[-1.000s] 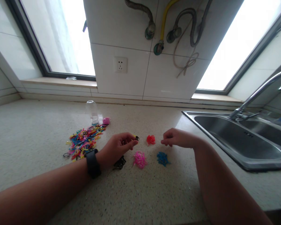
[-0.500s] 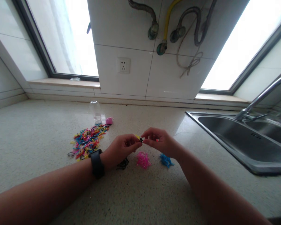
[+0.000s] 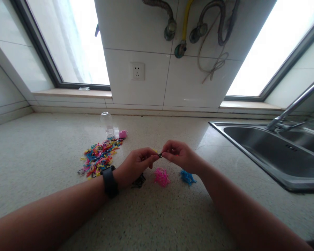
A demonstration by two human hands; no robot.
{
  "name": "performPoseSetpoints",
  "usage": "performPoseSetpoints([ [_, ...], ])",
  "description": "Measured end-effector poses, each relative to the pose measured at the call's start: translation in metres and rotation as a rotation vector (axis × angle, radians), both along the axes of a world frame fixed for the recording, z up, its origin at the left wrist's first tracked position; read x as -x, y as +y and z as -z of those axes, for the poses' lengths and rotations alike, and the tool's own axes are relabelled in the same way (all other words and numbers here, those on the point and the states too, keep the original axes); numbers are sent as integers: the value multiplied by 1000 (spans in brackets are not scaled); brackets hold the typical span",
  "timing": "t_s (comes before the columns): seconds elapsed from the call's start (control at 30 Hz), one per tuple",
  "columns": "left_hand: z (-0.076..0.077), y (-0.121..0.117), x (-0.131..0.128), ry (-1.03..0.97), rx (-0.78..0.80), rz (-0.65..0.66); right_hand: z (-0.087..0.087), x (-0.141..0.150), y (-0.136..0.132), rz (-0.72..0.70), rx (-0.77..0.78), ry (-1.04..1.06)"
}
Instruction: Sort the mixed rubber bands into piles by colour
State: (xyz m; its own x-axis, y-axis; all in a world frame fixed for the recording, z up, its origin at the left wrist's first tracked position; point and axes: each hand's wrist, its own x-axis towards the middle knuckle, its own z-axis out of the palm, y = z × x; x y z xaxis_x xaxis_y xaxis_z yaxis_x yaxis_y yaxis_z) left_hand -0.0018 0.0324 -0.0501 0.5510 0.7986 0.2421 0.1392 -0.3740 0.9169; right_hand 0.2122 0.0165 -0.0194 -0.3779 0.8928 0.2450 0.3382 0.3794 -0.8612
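Pinched between the fingertips of both hands is a small black rubber band (image 3: 160, 155). My left hand (image 3: 139, 161) holds it from the left, my right hand (image 3: 181, 157) from the right, fingers closed. Just below them on the counter lie a pink pile of rubber bands (image 3: 161, 177) and a blue pile (image 3: 187, 177). A black pile (image 3: 139, 181) sits partly hidden under my left hand. Bits of yellow and red show behind the hands, mostly covered. Left of my wrist spreads a large mixed-colour heap of rubber bands (image 3: 101, 156).
A clear plastic bottle (image 3: 106, 123) lies behind the mixed heap, with a pink cap (image 3: 122, 134) beside it. At the right, a steel sink (image 3: 261, 146) with a faucet (image 3: 290, 109) is set into the speckled counter (image 3: 146, 223). A tiled wall with a socket (image 3: 137, 71) stands behind.
My hands have drawn slightly apart, and the black band between them now looks stretched out a little. The whole view has shifted slightly; the piles stay in place.
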Motion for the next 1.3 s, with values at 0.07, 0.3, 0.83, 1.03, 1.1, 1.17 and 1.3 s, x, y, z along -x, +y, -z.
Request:
performPoseSetpoints([
  [0.07, -1, 0, 0, -5, 0, -6, 0, -1, 0, 4, 10, 1],
  [0.3, -1, 1, 0, -32, 12, -39, -2, -4, 2, -4, 37, 72],
  [0.83, -4, -2, -1, -77, 39, -21, -5, -8, 4, 26, 86, 228],
  [1.03, -6, -1, 0, -77, 20, -20, -4, -10, 6, 60, 72, 227],
  [1.1, -8, -2, 1, -70, 7, -10, -3, -10, 8, 67, 67, 226],
  [1.17, -10, -2, 2, -59, -10, 3, -2, -10, 9, 72, 65, 228],
  [1.3, -16, -2, 9, -25, -69, 32, -1, -11, 10, 99, 48, 209],
])
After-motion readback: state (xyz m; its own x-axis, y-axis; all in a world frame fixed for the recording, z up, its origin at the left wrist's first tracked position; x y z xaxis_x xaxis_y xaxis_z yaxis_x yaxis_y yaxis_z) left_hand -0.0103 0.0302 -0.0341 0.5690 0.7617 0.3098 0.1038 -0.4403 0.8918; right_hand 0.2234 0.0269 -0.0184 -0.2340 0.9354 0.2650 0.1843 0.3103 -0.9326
